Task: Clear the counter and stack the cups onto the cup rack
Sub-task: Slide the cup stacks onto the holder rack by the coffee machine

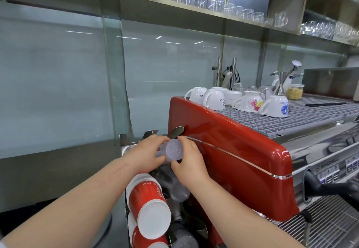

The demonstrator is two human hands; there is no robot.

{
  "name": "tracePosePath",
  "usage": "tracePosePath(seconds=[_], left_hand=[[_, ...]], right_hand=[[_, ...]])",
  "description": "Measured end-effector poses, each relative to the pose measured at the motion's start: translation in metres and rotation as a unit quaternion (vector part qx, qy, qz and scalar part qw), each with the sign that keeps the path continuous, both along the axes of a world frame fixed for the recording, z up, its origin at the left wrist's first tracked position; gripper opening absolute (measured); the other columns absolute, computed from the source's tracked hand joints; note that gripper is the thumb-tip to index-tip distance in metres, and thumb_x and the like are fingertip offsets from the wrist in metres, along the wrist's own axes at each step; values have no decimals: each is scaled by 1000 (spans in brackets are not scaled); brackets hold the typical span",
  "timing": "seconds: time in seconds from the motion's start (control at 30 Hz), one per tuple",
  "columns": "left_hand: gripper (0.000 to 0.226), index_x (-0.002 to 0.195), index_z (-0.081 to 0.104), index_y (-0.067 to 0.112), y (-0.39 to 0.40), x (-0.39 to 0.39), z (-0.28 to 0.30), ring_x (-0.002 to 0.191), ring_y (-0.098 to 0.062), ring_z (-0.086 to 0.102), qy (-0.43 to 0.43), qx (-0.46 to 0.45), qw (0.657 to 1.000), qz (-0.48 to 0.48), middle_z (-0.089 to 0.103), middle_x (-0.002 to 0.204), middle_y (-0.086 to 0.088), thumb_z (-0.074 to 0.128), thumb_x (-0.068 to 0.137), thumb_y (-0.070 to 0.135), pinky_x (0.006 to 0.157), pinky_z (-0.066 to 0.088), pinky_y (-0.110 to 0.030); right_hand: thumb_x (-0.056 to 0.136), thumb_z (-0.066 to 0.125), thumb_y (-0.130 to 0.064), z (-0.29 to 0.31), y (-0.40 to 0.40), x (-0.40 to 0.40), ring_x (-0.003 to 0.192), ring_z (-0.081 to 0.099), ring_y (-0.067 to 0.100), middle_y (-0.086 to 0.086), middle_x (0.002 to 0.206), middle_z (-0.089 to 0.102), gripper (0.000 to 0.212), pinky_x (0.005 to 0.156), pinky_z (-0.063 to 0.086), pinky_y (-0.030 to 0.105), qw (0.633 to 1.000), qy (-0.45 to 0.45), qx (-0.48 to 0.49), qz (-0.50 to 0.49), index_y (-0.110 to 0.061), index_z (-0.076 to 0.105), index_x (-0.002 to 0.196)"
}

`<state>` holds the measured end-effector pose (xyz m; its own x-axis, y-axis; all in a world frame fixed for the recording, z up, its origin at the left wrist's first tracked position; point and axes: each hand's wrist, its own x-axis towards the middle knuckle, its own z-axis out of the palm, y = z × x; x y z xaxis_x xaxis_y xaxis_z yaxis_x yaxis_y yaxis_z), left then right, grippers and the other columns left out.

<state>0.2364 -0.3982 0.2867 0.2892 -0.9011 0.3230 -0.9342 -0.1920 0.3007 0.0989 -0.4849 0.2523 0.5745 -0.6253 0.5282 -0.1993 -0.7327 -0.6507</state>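
Here, a clear plastic cup (pixel 173 149) is gripped on its side by the left hand (pixel 144 154) and pinched at its base by the right hand (pixel 189 160), at the top of the cup rack (pixel 151 134). Below, red paper cups (pixel 149 205) and clear ones (pixel 179 189) are stacked. Just beside stands a glossy red espresso machine (pixel 233 150), topped by a grey grid with upturned white ceramic cups (pixel 214 99).
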Motion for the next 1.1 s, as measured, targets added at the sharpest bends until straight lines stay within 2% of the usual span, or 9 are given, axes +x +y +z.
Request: tracePosePath(seconds=[0.07,0.2,0.37,0.93,1.1], left_hand=[[58,139,45,30,-1,2,-1,113,-12,57,-2,2,1000,1,50,134,2,65,85,30,95,46,-28],[60,141,43,30,-5,5,-7,117,-13,57,-11,9,1000,11,48,139,3,66,85,33,92,45,-25],[59,141,44,27,-8,7,-12,118,-14,57,-21,7,1000,18,49,139,1,66,87,36,84,37,-18],[56,139,46,30,-11,4,-10,121,-16,55,-32,23,999,28,52,139,2,65,86,35,83,37,-21],[60,143,43,28,-10,1,-8,125,-18,53,-49,47,997,41,50,142,1,63,87,36,86,36,-22]], right_hand=[[78,67,-11,-3,-2,3,125,48,17,1,134,49,61,105,40,27,1000,-3,4,-4,-19,44,134],[78,66,-7,-10,-5,8,122,49,18,2,131,52,58,99,38,23,1000,4,3,-7,-17,46,131],[78,66,-8,-13,-9,12,122,49,20,4,132,50,59,99,38,25,1000,23,3,-7,-17,45,132],[81,65,-11,-16,-16,20,123,49,25,7,138,45,61,101,44,33,998,62,-5,-15,-17,41,136],[81,63,-9,-12,-15,20,121,50,27,9,136,44,62,100,45,33,993,117,-17,-18,-14,38,137]])
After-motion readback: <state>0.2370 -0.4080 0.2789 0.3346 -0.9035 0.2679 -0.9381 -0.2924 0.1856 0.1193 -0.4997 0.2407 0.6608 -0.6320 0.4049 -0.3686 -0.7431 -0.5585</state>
